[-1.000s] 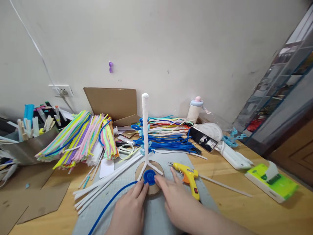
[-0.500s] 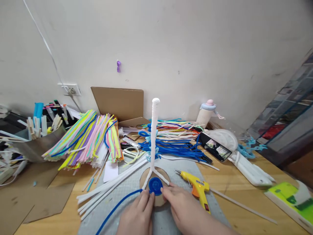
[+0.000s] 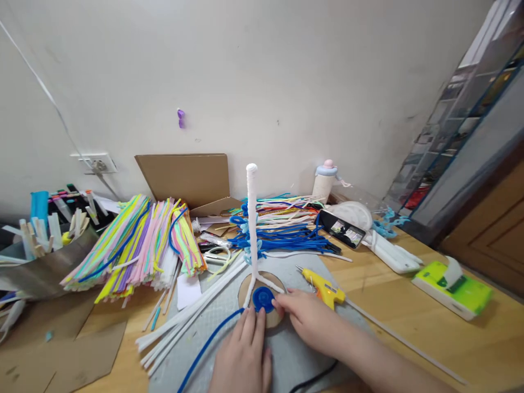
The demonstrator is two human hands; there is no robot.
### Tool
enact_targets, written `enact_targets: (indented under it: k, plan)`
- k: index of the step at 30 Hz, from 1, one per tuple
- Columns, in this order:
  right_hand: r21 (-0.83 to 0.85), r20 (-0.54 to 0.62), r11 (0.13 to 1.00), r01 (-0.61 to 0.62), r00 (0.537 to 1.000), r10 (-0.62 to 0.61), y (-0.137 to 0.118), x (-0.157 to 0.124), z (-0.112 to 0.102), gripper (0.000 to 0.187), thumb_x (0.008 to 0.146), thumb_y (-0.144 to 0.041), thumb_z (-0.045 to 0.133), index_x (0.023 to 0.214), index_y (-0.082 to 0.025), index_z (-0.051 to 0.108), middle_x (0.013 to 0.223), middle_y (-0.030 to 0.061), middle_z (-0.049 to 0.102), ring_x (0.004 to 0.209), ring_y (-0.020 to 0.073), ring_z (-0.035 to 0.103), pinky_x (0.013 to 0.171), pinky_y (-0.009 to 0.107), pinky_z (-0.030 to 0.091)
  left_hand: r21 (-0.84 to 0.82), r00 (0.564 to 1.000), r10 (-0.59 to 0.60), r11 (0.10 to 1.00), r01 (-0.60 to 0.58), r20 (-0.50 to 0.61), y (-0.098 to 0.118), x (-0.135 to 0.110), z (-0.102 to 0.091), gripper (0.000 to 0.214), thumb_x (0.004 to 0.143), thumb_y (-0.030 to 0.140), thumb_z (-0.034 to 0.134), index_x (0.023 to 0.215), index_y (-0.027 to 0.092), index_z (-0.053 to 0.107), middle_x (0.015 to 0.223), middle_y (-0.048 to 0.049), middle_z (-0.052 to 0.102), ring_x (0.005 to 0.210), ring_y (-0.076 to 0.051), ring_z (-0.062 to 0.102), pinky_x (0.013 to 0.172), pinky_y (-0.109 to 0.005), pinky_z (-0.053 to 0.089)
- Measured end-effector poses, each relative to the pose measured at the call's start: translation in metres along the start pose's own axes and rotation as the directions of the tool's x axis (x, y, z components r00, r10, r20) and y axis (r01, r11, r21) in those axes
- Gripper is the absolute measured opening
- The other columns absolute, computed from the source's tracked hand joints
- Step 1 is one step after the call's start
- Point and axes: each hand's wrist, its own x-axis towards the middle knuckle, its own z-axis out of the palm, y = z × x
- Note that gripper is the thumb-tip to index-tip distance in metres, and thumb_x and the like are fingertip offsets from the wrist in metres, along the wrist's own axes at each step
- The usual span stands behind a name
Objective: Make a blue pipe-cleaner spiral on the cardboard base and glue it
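A blue pipe cleaner coil [image 3: 263, 298] lies flat on a round cardboard disc [image 3: 275, 323]. A tall white fuzzy stem [image 3: 252, 218] stands upright behind it, and its split legs spread across the disc. My left hand [image 3: 246, 349] rests flat with fingers stretched, the tips at the coil's lower left edge, where a loose blue tail [image 3: 208, 344] curves away to the left. At the coil's right edge, my right hand [image 3: 309, 316] has its bent fingertips pressed together on it. Light blue flower-like shapes [image 3: 248, 255] show behind the stem.
A yellow glue gun [image 3: 325, 289] with a white glue stick lies right of my right hand. Pipe cleaner bundles [image 3: 135, 245] lie at left and blue ones [image 3: 282, 238] behind. A phone [image 3: 341, 229], a bottle [image 3: 325, 183] and a green tissue pack [image 3: 452, 289] are at right.
The camera view has shifted, moving most background things left. My right hand still touches the coil, with its forearm now reaching in further from the right. A black cord now shows below it.
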Motion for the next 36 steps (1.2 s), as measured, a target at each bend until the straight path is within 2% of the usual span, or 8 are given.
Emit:
enact_targets:
  k: [4,6,8,9,12,17,23,36]
  plan:
    - [-0.026,-0.044,0.999,0.046,0.998,-0.047,0.0,0.003,-0.001,0.027,0.08,-0.011,0.04,0.083,-0.022,0.065,0.077,0.0022,0.066,0.077,0.0167,0.06,0.078,0.028,0.043,0.008,0.999,-0.05,0.999,0.05,-0.007,0.013,0.003,-0.011,0.049,0.082,0.023,0.047,0.13,0.014,0.051,0.132,-0.0116,0.053,0.117,-0.026,0.053,0.092,-0.035,0.049]
    - [-0.007,-0.102,0.993,0.116,0.988,-0.116,-0.001,0.005,0.001,0.03,0.081,-0.01,0.039,0.092,-0.022,0.065,0.089,0.0031,0.068,0.086,0.0166,0.061,0.086,0.03,0.042,0.01,0.997,-0.073,0.997,0.073,0.004,0.017,0.004,-0.014,0.047,0.083,0.022,0.046,0.13,0.014,0.051,0.131,-0.0123,0.054,0.116,-0.026,0.053,0.091,-0.036,0.049]
    - [-0.006,-0.143,0.979,0.204,0.969,-0.203,-0.003,0.006,0.005,0.035,0.085,-0.012,0.037,0.108,-0.022,0.062,0.115,0.0046,0.064,0.109,0.0171,0.054,0.102,0.036,0.032,0.009,0.997,-0.081,0.997,0.081,0.016,0.02,0.005,-0.016,0.047,0.083,0.022,0.046,0.13,0.012,0.05,0.13,-0.0133,0.055,0.115,-0.027,0.053,0.092,-0.038,0.048]
    - [-0.02,-0.14,0.972,0.236,0.962,-0.236,-0.003,0.007,0.008,0.037,0.088,-0.016,0.037,0.117,-0.022,0.058,0.129,0.0046,0.056,0.121,0.0177,0.046,0.109,0.04,0.023,0.004,0.996,-0.084,0.996,0.084,0.019,0.021,0.005,-0.017,0.047,0.083,0.022,0.046,0.129,0.012,0.05,0.13,-0.0137,0.055,0.115,-0.027,0.053,0.092,-0.039,0.048]
    - [-0.065,-0.039,0.961,0.269,0.961,-0.272,-0.001,0.007,0.018,0.045,0.095,-0.032,0.032,0.139,-0.023,0.038,0.149,0.0032,0.029,0.138,0.0185,0.022,0.113,0.048,0.004,-0.014,0.995,-0.094,0.995,0.094,0.021,0.022,0.006,-0.019,0.043,0.083,0.021,0.047,0.125,0.014,0.054,0.13,-0.0138,0.054,0.116,-0.027,0.053,0.095,-0.041,0.046]
    - [-0.065,0.081,0.957,0.283,0.957,-0.278,0.005,0.006,0.028,0.053,0.096,-0.045,0.024,0.144,-0.022,0.024,0.151,0.0036,0.02,0.14,0.0181,0.013,0.113,0.05,-0.002,-0.055,0.997,-0.079,0.995,0.08,0.025,0.019,0.005,-0.02,0.045,0.082,0.018,0.048,0.127,0.015,0.052,0.133,-0.0119,0.052,0.12,-0.025,0.049,0.102,-0.042,0.04]
    - [-0.084,0.102,0.953,0.289,0.954,-0.281,0.005,0.006,0.029,0.051,0.096,-0.047,0.028,0.143,-0.028,0.025,0.15,0.0029,0.025,0.139,0.0193,0.017,0.111,0.053,-0.004,-0.126,0.995,-0.096,0.987,0.095,-0.003,0.013,0.002,-0.017,0.043,0.082,0.016,0.046,0.124,0.012,0.053,0.128,-0.0115,0.056,0.114,-0.025,0.052,0.1,-0.04,0.042]
    - [-0.139,0.085,0.942,0.306,0.951,-0.297,0.005,0.003,0.034,0.063,0.092,-0.056,0.031,0.144,-0.023,0.024,0.151,0.0054,0.022,0.14,0.02,0.013,0.112,0.05,-0.005,-0.176,0.994,-0.109,0.978,0.107,-0.002,0.009,0.002,-0.02,0.043,0.082,0.016,0.044,0.124,0.014,0.053,0.128,-0.0096,0.056,0.112,-0.024,0.054,0.097,-0.038,0.043]
